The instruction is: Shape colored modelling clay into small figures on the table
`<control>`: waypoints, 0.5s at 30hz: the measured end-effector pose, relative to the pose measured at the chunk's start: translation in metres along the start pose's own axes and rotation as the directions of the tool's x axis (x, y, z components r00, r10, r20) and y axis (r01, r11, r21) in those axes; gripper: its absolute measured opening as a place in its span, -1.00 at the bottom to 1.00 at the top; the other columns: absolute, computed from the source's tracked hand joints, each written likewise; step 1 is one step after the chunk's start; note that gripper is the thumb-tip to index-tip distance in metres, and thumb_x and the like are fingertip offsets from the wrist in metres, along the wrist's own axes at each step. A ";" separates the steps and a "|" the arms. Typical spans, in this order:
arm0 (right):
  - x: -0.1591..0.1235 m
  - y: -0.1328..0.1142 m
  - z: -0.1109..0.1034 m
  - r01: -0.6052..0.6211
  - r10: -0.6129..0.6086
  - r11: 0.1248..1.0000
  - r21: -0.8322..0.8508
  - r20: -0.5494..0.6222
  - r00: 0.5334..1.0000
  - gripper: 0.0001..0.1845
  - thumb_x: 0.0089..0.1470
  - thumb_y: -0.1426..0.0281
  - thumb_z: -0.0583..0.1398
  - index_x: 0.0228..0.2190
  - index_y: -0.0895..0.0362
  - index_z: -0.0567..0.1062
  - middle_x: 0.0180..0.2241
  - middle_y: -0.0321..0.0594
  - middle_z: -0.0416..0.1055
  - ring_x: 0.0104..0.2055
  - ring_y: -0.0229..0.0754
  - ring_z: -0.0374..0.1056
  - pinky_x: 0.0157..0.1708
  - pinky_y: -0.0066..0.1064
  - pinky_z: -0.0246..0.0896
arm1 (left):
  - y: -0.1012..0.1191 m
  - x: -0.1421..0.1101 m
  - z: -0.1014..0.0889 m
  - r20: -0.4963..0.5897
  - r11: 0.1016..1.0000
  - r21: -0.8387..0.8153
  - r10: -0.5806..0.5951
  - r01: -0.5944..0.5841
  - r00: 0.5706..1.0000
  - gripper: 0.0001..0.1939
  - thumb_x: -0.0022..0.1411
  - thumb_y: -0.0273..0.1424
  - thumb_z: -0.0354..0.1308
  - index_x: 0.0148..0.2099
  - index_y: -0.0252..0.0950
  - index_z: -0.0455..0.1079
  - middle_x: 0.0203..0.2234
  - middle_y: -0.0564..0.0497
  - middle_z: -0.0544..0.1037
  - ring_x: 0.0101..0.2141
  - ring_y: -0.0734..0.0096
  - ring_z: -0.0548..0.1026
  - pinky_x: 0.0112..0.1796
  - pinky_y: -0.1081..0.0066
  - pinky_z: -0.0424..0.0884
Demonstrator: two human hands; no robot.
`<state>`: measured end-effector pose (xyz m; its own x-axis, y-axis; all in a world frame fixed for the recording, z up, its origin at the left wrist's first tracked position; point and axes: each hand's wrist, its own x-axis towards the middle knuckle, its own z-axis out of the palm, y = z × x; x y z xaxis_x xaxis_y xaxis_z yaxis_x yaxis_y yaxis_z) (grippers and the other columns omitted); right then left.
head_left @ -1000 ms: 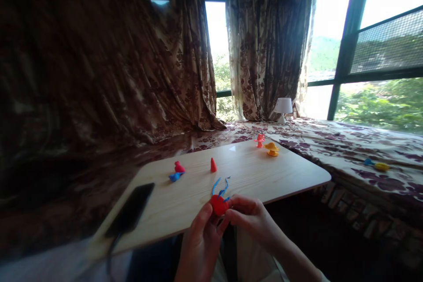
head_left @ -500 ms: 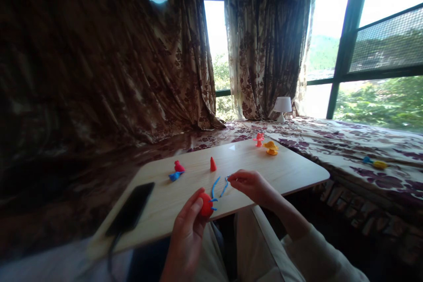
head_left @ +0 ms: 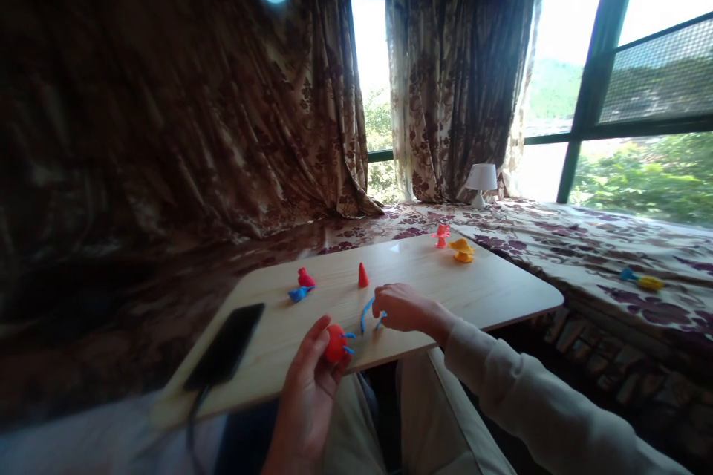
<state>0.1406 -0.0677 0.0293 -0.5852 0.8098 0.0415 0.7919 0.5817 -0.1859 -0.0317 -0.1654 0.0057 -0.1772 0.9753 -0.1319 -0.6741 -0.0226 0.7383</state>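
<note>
My left hand (head_left: 313,375) is closed around a red clay-like ball (head_left: 335,344), held just off the table's near edge. Two short blue prongs (head_left: 348,344) stick out from the ball's right side. My right hand (head_left: 402,306) is bent down over the table, fingers pinched at a thin blue clay-like strip (head_left: 380,322), whose upper part they cover. Just left of those fingers, a second curved blue strip (head_left: 365,315) lies on the wood. A small red cone (head_left: 363,275) stands upright beyond them.
On the light wooden table (head_left: 412,274) are a black phone (head_left: 226,346) with a cable, a dark red and a blue piece (head_left: 301,294), a pink figure (head_left: 441,236) and a yellow figure (head_left: 462,251). A blue-and-yellow piece (head_left: 649,283) lies on the flowered bedding, near a white lamp (head_left: 480,179).
My right hand has moved left and curled down over the nearer blue strip. My left hand has shifted slightly left with the red ball. The view has turned a little.
</note>
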 end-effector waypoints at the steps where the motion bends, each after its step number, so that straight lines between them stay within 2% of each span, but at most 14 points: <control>1: 0.000 -0.001 0.001 0.002 -0.002 1.000 0.007 0.008 1.000 -0.71 0.19 0.32 0.13 -0.06 0.15 0.38 -0.04 -0.13 0.34 -0.10 -0.12 0.35 -0.13 -0.17 0.31 | -0.001 0.000 0.000 -0.001 1.000 -0.006 -0.003 0.003 1.000 -0.77 0.18 -0.58 0.08 -0.13 -0.29 0.44 -0.38 0.01 0.56 -0.43 0.53 0.52 -0.42 0.48 0.50; 5: 0.000 0.003 0.009 -0.005 0.004 0.994 0.113 0.011 1.000 -0.70 0.19 0.32 0.13 -0.05 0.15 0.37 -0.03 -0.12 0.34 -0.10 -0.12 0.35 -0.13 -0.16 0.31 | -0.003 0.001 0.001 -0.010 0.999 -0.031 -0.023 0.022 1.000 -0.80 0.19 -0.61 0.06 -0.19 -0.32 0.44 -0.40 0.01 0.55 -0.47 0.54 0.51 -0.47 0.48 0.49; 9: -0.001 0.013 0.015 -0.002 -0.015 0.944 0.329 0.050 0.999 -0.70 0.18 0.31 0.15 -0.08 0.18 0.38 -0.08 -0.15 0.37 -0.17 -0.15 0.38 -0.21 -0.22 0.35 | -0.004 0.000 0.001 -0.008 0.999 -0.026 -0.044 0.044 0.999 -0.80 0.18 -0.61 0.06 -0.18 -0.35 0.43 -0.42 0.00 0.55 -0.49 0.53 0.51 -0.50 0.51 0.48; 12: -0.006 0.012 0.011 0.019 -0.055 0.870 0.493 0.057 0.997 -0.78 0.21 0.36 0.11 -0.16 0.22 0.42 -0.24 -0.20 0.44 -0.35 -0.26 0.40 -0.39 -0.38 0.37 | -0.005 -0.001 0.001 -0.002 0.998 -0.007 -0.055 0.055 0.998 -0.80 0.17 -0.61 0.07 -0.17 -0.37 0.42 -0.44 -0.01 0.56 -0.50 0.53 0.51 -0.49 0.51 0.48; 15: -0.013 0.001 -0.001 0.053 -0.073 0.791 0.610 0.007 0.997 -0.77 0.15 0.49 0.05 -0.23 0.25 0.48 -0.42 -0.24 0.48 -0.50 -0.36 0.37 -0.54 -0.54 0.28 | -0.005 -0.002 0.001 0.027 0.999 0.014 -0.043 0.043 0.999 -0.80 0.16 -0.61 0.08 -0.15 -0.38 0.41 -0.45 -0.01 0.57 -0.50 0.53 0.51 -0.46 0.51 0.49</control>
<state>0.1497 -0.0776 0.0294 -0.6425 0.7648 0.0477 0.4887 0.4569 -0.7432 -0.0268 -0.1673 0.0030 -0.1285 0.9809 -0.1457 -0.6707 0.0223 0.7414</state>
